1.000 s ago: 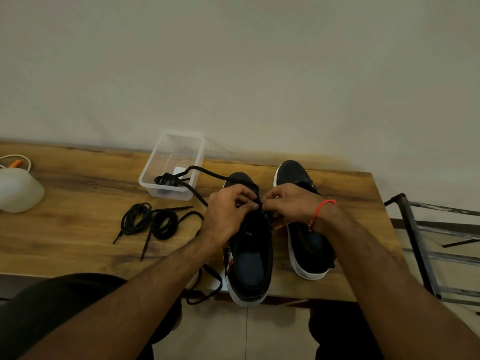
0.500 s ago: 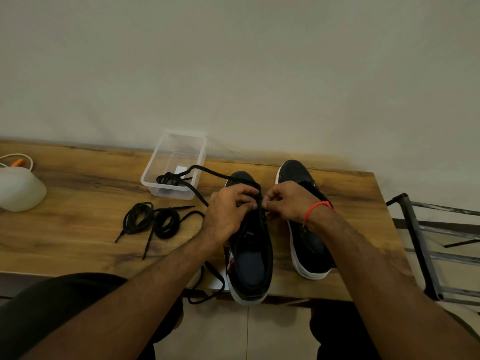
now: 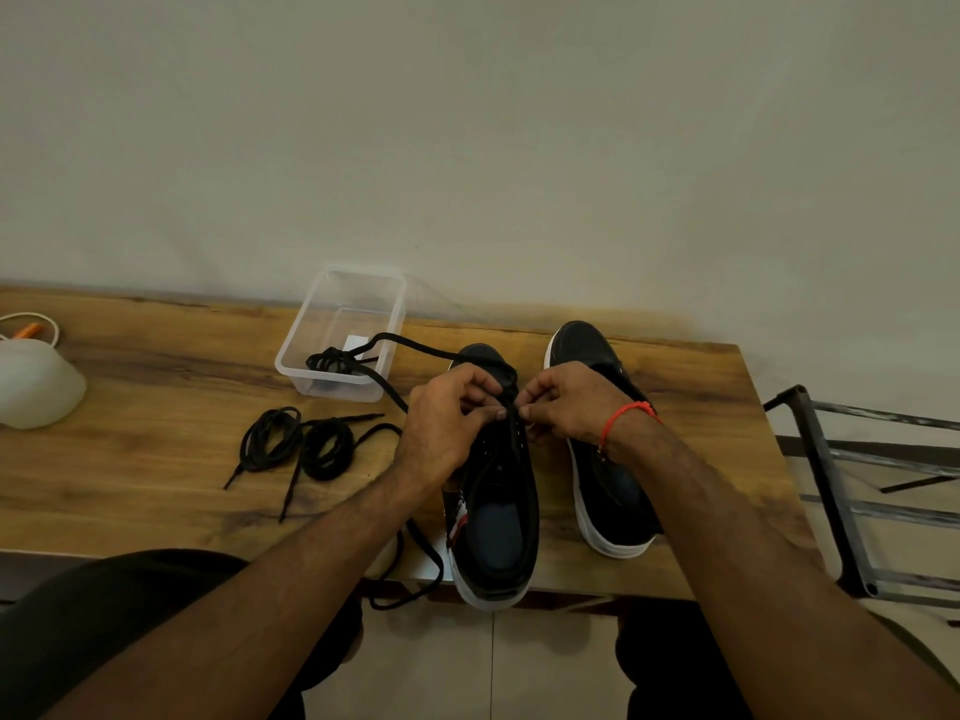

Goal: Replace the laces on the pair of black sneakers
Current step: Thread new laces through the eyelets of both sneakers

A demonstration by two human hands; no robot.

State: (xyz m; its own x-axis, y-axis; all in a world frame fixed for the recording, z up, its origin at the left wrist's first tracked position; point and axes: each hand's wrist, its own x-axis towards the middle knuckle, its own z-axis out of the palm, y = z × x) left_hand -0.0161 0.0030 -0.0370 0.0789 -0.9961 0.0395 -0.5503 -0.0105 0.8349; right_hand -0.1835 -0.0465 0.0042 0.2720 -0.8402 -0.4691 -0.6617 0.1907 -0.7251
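Your left hand point(image 3: 449, 426) and right hand point(image 3: 569, 405) meet over the left sneaker point(image 3: 501, 511), fingers curled, each pinching the thin black lace point(image 3: 384, 340) near the front holes. Both arms reach out from the bottom of the view. The shoe is soft black cloth with a white rubber sole, sitting on the wooden table point(image 3: 156, 485) by the near edge. The other sneaker point(image 3: 602, 485) stands just beside it. Your hands hide the holes. Two coiled laces point(image 3: 298, 444) lie to the left, near a clear plastic box point(image 3: 345, 332).
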